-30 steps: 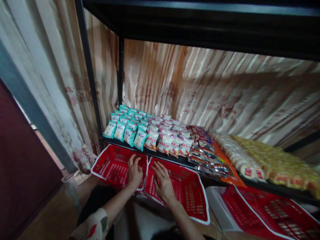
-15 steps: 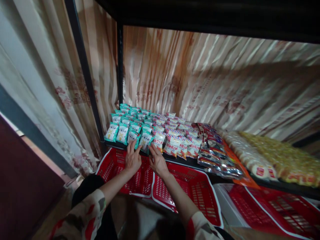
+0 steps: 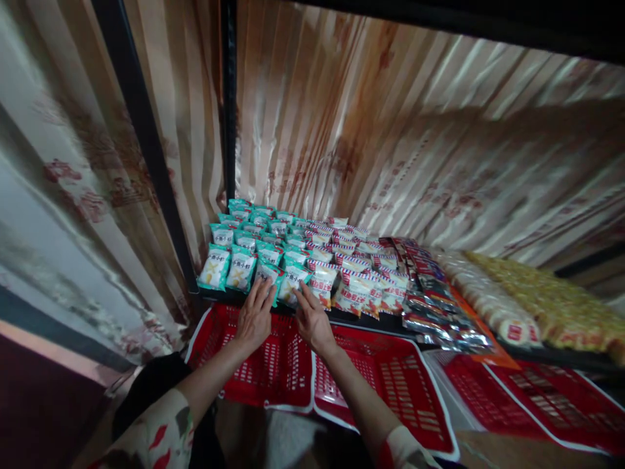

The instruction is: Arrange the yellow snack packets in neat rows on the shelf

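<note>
Teal-and-white snack packets point(image 3: 243, 266) stand in rows at the left end of a dark shelf point(image 3: 390, 324). My left hand point(image 3: 254, 317) has its fingers stretched over the lower front of one teal packet point(image 3: 267, 275) in the front row. Just right of it, my right hand point(image 3: 313, 320) reaches with extended fingers to the lower right side of another teal packet point(image 3: 293, 277). Neither hand is wrapped round a packet. White packets with striped tops point(image 3: 356, 290) stand right beside the teal ones.
Below the shelf edge sit red plastic baskets with white rims, one at the left point(image 3: 288, 368) and one in the middle point(image 3: 405, 384). Silver and dark packets point(image 3: 434, 312), white wrapped packs point(image 3: 508, 319) and yellow packs point(image 3: 547, 306) fill the shelf rightward. A black post point(image 3: 228, 130) and curtains point(image 3: 303, 117) border it.
The view has shifted and come a little closer to the shelf. My left hand still rests at a front teal packet; my right hand stays at the neighbouring one's side, and that packet looks more upright.
</note>
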Motion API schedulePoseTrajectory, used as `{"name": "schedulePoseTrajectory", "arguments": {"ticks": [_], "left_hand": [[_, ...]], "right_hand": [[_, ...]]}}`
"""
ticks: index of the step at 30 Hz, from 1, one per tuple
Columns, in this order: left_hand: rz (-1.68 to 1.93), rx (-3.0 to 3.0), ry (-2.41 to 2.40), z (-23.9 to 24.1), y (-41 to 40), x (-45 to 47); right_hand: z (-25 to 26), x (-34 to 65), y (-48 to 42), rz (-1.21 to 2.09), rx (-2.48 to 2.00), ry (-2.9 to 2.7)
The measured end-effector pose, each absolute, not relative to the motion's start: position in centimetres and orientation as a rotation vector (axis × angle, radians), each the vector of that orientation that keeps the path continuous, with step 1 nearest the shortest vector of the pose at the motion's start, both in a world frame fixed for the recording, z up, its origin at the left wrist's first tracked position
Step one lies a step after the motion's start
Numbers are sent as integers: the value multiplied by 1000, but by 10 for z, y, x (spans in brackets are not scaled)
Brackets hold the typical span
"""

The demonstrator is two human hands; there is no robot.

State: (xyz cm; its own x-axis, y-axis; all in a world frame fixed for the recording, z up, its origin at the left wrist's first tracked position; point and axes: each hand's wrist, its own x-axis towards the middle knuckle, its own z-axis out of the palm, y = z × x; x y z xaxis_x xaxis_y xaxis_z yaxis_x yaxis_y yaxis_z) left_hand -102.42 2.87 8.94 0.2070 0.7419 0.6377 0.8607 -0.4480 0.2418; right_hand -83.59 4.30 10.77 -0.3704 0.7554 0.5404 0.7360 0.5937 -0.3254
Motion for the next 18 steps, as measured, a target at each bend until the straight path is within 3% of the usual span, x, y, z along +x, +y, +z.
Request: {"name": "schedulePoseTrajectory", "arguments": {"ticks": [18], "left_hand": [[-1095,-2348,-1531,79,41,-1014]], "right_hand": [[102,-844,39,-99,-1168,-2101]]}}
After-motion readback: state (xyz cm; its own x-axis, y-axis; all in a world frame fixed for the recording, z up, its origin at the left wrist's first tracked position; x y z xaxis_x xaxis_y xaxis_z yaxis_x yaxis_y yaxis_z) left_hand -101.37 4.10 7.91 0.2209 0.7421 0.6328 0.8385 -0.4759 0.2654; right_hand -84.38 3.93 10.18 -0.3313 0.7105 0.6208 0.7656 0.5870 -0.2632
